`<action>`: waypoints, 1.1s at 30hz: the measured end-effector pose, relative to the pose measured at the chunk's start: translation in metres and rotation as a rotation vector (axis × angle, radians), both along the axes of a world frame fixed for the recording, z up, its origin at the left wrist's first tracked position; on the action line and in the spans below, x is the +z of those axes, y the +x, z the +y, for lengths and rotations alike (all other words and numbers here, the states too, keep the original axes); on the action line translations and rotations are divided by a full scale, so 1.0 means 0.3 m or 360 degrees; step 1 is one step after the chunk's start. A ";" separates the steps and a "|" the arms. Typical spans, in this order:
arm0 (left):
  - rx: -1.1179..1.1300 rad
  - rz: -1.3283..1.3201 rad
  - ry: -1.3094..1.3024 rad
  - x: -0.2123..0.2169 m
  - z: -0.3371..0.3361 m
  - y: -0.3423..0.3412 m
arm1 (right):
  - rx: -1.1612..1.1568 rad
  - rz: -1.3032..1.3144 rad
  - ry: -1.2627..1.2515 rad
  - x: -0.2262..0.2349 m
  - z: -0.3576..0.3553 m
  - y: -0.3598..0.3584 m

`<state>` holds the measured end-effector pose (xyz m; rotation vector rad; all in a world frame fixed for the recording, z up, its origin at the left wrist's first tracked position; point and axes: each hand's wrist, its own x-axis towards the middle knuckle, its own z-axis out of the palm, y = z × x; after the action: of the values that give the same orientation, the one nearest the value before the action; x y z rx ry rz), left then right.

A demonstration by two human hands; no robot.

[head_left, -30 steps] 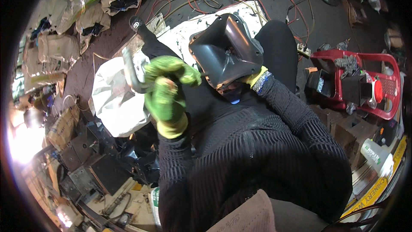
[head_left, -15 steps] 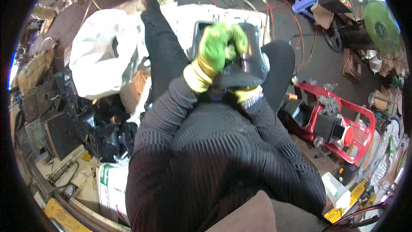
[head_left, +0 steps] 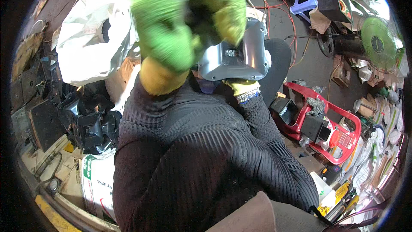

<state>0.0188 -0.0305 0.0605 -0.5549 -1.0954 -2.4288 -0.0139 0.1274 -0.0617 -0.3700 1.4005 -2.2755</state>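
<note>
My left hand (head_left: 163,30), in a green and yellow glove, is raised close to the view and smeared by motion. Its fingers curl round a dark gap, and whatever they may hold cannot be made out. Below and right of it is a glossy dark grey plastic housing (head_left: 234,69), with a square recess in the middle and small holes near its corners. My right hand (head_left: 243,87), in a yellow glove, holds the housing from the near side and underneath; its fingers are hidden there. The left glove covers the housing's far left part.
Several black plastic parts (head_left: 90,124) are heaped at the left, below a white sack (head_left: 92,38). On the right, a red plastic chair (head_left: 343,146) lies with a black box-like part (head_left: 315,127) on it. Beyond are a blue stool (head_left: 304,2), a green fan (head_left: 377,43) and red cables (head_left: 294,30).
My left hand has lifted off the housing toward the view and moved left, uncovering the recess. The housing stays with my right hand, its face now tilted more into view.
</note>
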 end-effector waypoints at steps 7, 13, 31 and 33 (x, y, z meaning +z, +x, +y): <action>0.0009 -0.0630 -0.0467 -0.048 0.072 0.002 | -0.0007 0.0046 0.0019 0.022 -0.024 0.021; -0.0092 -0.0547 -0.0080 -0.063 0.023 0.008 | -0.0036 0.0052 0.0007 0.028 -0.047 0.008; 0.0219 -0.0508 -0.0377 -0.062 0.079 0.010 | -0.0068 0.0090 0.0009 0.053 -0.048 0.036; 0.0246 -0.0555 -0.0365 0.066 0.025 0.035 | -0.0084 0.0091 -0.0004 0.057 -0.054 0.028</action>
<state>0.0293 -0.0231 0.0804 -0.1048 -1.5109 -2.3324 -0.0056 0.1112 -0.0446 -0.4065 1.4516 -2.3264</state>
